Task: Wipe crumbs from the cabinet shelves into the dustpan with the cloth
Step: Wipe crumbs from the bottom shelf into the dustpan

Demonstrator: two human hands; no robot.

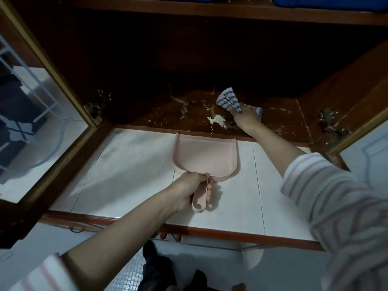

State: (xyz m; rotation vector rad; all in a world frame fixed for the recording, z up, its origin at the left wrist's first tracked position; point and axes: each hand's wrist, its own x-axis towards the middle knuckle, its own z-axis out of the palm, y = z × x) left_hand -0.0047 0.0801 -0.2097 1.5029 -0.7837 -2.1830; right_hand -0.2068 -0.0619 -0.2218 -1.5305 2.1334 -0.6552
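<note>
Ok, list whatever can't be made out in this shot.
All in the head view:
1. The back of the shelf is lost in shadow, so any dirt there is invisible.
2. The grip of the right hand on the cloth is unclear, because the bunched cloth covers the fingers.
3. The blue containers on the level above are cut off by the top edge.
</note>
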